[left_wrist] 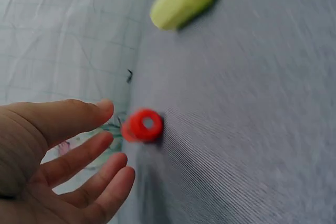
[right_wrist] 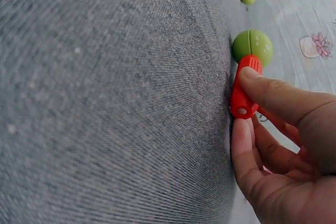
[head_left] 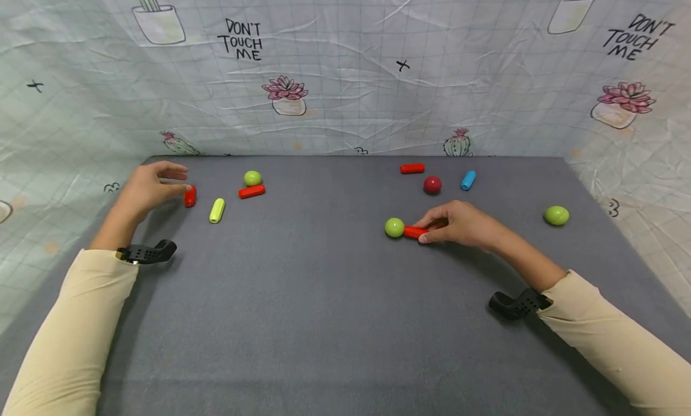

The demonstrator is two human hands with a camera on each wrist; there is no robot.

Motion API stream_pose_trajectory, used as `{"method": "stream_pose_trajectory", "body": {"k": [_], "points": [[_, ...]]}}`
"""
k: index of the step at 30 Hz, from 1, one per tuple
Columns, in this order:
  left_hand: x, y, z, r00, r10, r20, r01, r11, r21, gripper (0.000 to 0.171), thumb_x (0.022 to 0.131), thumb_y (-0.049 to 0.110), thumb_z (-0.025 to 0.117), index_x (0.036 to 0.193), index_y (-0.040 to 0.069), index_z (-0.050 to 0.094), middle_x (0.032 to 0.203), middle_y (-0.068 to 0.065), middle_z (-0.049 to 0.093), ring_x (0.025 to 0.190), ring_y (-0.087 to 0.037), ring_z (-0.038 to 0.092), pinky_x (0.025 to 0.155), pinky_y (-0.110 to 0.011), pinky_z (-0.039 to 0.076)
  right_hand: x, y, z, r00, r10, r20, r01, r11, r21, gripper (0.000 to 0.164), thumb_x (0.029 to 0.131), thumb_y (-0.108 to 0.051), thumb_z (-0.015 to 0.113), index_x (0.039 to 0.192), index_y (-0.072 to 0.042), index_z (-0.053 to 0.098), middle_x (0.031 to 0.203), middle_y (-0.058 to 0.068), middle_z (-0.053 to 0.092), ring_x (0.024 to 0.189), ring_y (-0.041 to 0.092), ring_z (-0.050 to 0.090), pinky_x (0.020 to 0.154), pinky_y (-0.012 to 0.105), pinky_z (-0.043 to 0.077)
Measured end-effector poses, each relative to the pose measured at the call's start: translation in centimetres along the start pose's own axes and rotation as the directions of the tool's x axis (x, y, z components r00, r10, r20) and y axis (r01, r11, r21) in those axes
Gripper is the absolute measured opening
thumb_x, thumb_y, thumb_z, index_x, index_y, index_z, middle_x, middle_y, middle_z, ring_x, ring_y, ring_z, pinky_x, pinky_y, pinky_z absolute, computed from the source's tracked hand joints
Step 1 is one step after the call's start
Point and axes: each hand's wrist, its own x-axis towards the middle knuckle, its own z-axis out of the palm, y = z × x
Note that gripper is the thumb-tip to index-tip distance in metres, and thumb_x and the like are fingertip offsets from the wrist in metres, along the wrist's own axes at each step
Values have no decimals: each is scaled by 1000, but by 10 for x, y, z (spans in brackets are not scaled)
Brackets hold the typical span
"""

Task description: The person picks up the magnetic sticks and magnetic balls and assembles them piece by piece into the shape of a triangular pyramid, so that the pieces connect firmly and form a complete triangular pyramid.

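Note:
My right hand (head_left: 459, 224) pinches a short red ribbed cylinder (head_left: 414, 232) between thumb and fingers, low over the grey cloth. One end of this cylinder meets a green ball (right_wrist: 253, 46); whether they are joined I cannot tell. At the far left, my left hand (head_left: 148, 188) has its fingers spread and loosely bent beside another red cylinder (head_left: 190, 196). In the left wrist view a gap shows between the fingertips (left_wrist: 105, 109) and that red cylinder (left_wrist: 147, 125). A yellow-green cylinder (head_left: 217, 211) lies just right of it.
A green ball (head_left: 252, 178) touches a red cylinder (head_left: 251, 191) at the back left. Toward the back right lie a red cylinder (head_left: 412, 168), a dark red ball (head_left: 432, 185) and a blue cylinder (head_left: 468, 180). Another green ball (head_left: 556, 215) is farther right. A patterned curtain (head_left: 345, 74) hangs behind.

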Motion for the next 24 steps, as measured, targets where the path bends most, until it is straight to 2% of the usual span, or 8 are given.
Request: {"method": "stream_pose_trajectory", "body": {"k": [4, 6, 8, 11, 13, 15, 19, 24], "points": [[2, -9, 2, 999, -52, 12, 52, 999, -1, 57, 98, 20, 70, 144, -4, 49, 143, -32, 51, 116, -41, 57, 69, -18, 51, 0, 1, 0, 1000, 12, -6, -12, 1000, 10, 28, 90, -17, 80, 116, -8, 77, 102, 4, 75, 87, 17, 61, 73, 25, 50], [3, -11, 3, 998, -57, 15, 56, 998, 7, 59, 96, 24, 72, 143, -4, 50, 141, -32, 52, 105, -30, 62, 69, -19, 51, 1, 2, 1, 1000, 14, -8, -14, 1000, 12, 28, 90, -17, 80, 116, -8, 77, 103, 4, 75, 88, 17, 62, 74, 26, 51], [4, -11, 4, 999, -48, 22, 48, 999, 17, 62, 95, 27, 74, 143, -4, 50, 140, -32, 53, 94, -14, 60, 68, -20, 48, 1, 3, 1, 1000, 19, -10, -18, 1000, 17, 28, 89, -16, 80, 116, -9, 77, 103, 4, 75, 89, 18, 62, 75, 26, 52], [5, -10, 6, 999, -43, 31, 42, 999, 12, 64, 93, 28, 77, 142, -5, 50, 136, -33, 55, 80, -2, 59, 67, -20, 49, 0, 4, 1, 1000, 12, -14, -12, 1000, 21, 28, 90, -16, 80, 116, -9, 77, 104, 4, 75, 89, 19, 63, 75, 25, 52], [5, -10, 8, 998, -48, 31, 47, 999, 13, 65, 92, 27, 77, 142, -5, 51, 134, -33, 56, 84, -5, 60, 67, -20, 49, 0, 5, 1, 1000, 10, -18, -9, 1000, 25, 28, 90, -16, 80, 117, -10, 77, 104, 4, 75, 90, 19, 63, 74, 25, 52], [5, -10, 9, 998, -62, 27, 61, 998, 21, 66, 92, 29, 78, 141, -5, 51, 133, -32, 57, 95, -18, 62, 70, -23, 49, 0, 6, 2, 1000, 6, -24, -5, 1000, 29, 29, 89, -16, 80, 117, -10, 77, 105, 4, 75, 89, 20, 62, 73, 24, 51], [4, -12, 11, 995, -94, 19, 93, 995, 44, 70, 90, 35, 79, 141, -5, 51, 130, -30, 59, 115, -38, 53, 82, -37, 47, 1, 9, 5, 999, -1, -34, 4, 996, 90, 32, 88, -14, 81, 119, -8, 76, 109, 7, 74, 93, 21, 61, 73, 23, 52], [4, -12, 11, 994, -107, -4, 108, 993, 55, 63, 86, 39, 82, 125, -5, 59, 104, -15, 71, 98, -29, 56, 75, -36, 45, -2, 10, 8, 998, 0, -67, 14, 979, 203, 32, 87, -12, 82, 117, -4, 75, 113, 12, 72, 97, 23, 62, 77, 23, 54]]}}
